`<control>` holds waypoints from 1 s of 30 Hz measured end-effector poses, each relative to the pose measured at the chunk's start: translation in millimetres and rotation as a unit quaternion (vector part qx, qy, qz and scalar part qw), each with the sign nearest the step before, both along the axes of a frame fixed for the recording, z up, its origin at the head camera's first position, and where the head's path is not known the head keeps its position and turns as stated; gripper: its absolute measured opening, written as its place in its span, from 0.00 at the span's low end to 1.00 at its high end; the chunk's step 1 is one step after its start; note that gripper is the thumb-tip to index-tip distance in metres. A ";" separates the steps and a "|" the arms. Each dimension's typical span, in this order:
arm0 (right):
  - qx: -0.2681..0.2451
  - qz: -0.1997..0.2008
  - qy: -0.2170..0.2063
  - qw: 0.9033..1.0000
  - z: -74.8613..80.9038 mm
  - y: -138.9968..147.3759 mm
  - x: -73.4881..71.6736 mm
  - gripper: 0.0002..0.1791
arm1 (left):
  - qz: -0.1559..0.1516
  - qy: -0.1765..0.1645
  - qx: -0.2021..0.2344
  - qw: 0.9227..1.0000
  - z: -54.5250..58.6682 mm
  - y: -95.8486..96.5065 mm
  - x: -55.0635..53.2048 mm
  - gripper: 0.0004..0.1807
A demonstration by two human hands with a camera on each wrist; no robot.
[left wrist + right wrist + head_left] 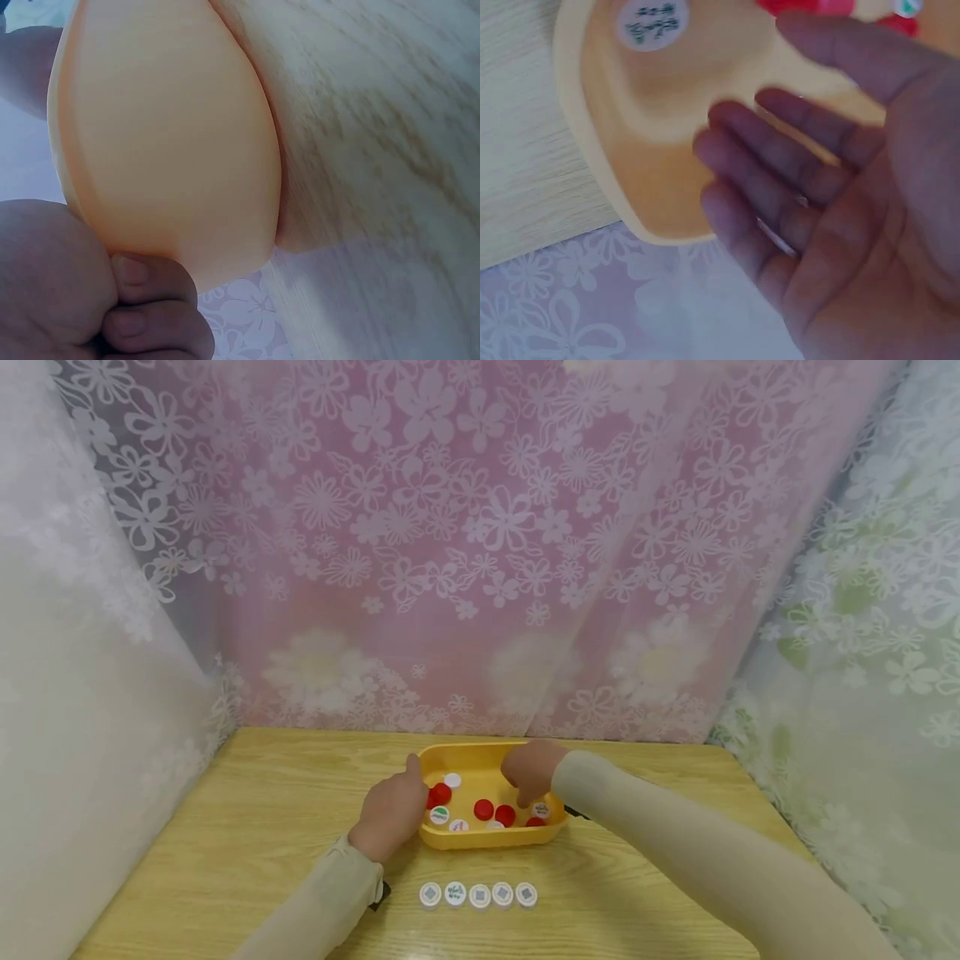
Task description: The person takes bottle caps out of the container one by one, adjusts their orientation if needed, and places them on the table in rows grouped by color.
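Note:
A yellow plastic basin (493, 841) holds several red bottle caps (483, 810) and several white ones, some with printed tops. At its left end my left hand (390, 810) grips the rim, and in the left wrist view curled fingers (150, 277) lie against the outer wall. Over the right part of the basin is my right hand (534, 770), reaching down inside. Its fingers are loosely bent and spread in the right wrist view, with nothing between them. A white cap with green print (652, 22) lies near the basin's wall there.
In front of the basin, several white printed caps (480, 896) stand in a row on the wood-grain table (300, 793). A pink flowered curtain (487, 568) hangs behind the table, with pale flowered curtains at both sides.

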State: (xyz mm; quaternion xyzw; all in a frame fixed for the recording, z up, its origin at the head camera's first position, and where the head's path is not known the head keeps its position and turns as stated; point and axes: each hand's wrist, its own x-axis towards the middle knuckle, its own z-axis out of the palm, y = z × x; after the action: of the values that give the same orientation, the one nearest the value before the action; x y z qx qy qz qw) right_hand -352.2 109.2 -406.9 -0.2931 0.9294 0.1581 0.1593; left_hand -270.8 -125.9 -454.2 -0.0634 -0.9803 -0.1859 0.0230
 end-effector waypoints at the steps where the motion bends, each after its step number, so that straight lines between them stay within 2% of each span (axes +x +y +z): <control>1: 0.020 0.006 -0.002 1.000 -4.5 -0.5 -2.3 0.11 | -0.001 0.003 -0.001 1.000 -0.3 0.4 0.1 0.29; 7: 0.119 0.049 0.014 0.992 -16.3 2.5 -4.4 0.14 | -0.003 0.007 -0.003 1.000 -1.2 2.2 0.5 0.29; 10: 0.134 0.052 0.015 0.989 -14.7 4.3 -2.4 0.17 | -0.001 0.005 0.001 1.000 -1.6 1.8 -0.1 0.28; 15: 0.116 0.034 -0.017 0.993 -6.9 2.0 2.3 0.19 | -0.003 0.012 0.000 1.000 -3.8 0.3 -1.1 0.26; 17: 0.100 0.014 -0.034 0.994 -4.5 1.4 3.8 0.18 | -0.002 0.012 -0.001 1.000 -4.4 0.2 -1.6 0.25; 25: 0.054 -0.046 -0.082 0.994 -6.0 8.2 5.4 0.14 | 0.004 -0.004 0.009 1.000 -3.1 1.3 -3.3 0.28; 30: 0.029 -0.069 -0.096 0.993 -6.0 11.7 8.6 0.12 | 0.002 0.004 0.005 1.000 -2.9 1.3 -3.4 0.24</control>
State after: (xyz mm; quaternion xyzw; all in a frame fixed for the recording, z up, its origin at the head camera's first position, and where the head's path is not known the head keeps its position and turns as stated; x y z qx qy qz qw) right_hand -343.6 120.9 -412.9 -0.2374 0.9230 0.1446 0.2662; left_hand -274.2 -124.7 -457.1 -0.0615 -0.9793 -0.1908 0.0274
